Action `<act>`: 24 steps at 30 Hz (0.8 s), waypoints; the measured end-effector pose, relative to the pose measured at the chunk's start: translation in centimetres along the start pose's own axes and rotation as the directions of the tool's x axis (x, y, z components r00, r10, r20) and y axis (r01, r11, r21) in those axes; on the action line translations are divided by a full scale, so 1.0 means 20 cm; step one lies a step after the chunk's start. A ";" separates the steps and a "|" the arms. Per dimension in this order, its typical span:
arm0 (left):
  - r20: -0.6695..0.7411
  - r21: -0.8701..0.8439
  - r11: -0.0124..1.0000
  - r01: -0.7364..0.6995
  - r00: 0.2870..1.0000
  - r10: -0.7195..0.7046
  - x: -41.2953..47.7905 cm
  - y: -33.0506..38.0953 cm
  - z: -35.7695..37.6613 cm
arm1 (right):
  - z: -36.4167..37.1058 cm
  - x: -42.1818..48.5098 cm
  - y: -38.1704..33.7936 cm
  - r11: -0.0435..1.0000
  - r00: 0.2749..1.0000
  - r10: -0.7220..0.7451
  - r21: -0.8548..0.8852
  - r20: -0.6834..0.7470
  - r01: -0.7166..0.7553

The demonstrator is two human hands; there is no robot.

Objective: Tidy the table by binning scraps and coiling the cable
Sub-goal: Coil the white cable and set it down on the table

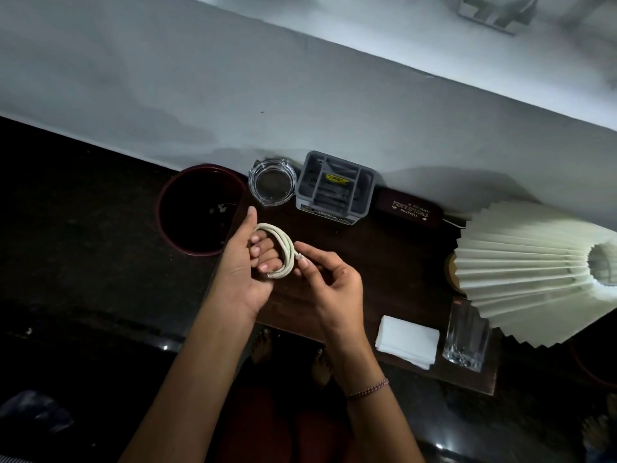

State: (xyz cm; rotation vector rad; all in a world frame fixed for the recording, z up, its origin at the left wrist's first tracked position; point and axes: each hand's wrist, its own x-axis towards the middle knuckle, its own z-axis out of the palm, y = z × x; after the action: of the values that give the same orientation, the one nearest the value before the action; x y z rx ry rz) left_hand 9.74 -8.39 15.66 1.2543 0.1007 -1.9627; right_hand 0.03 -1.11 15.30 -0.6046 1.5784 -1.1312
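Coiled cable (285, 242) wrapped round curled fingers of left grip (247, 269), over counter (384, 262), near bin (160, 208). Plug end pinched by right grip (330, 282), seemingly mid-tuck. Risk: end slips free, stiff loops spring open.

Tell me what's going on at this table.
A person is coiling a pale cable. Several loops sit round the fingers of the left hand, while the right hand pinches the plug end right beside the coil. The dark red bin left of the hands has a few scraps in it. A glass ashtray, a grey organiser, a glasses case, folded napkins and a tumbler stand untouched.
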 end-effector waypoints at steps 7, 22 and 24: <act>-0.129 0.185 0.973 -0.136 0.978 0.162 0.01 -0.03 0.00 | -0.04 -0.01 -0.05 0.990 0.990 0.132 -0.045 0.054 -0.130; -0.125 0.189 0.963 -0.191 0.968 0.217 0.02 -0.10 0.03 | -0.09 0.01 -0.11 0.937 0.962 0.231 0.233 0.148 -0.260; -0.115 0.203 0.961 -0.186 0.970 0.213 0.01 -0.10 0.03 | -0.09 0.02 -0.10 0.937 0.961 0.240 0.228 0.136 -0.266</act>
State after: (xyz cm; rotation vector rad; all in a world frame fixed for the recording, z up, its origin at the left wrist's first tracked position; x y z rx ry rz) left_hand 7.85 -7.42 15.09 1.4629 -0.1460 -1.7436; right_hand -2.12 -1.65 16.92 -0.2819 1.3556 -1.0580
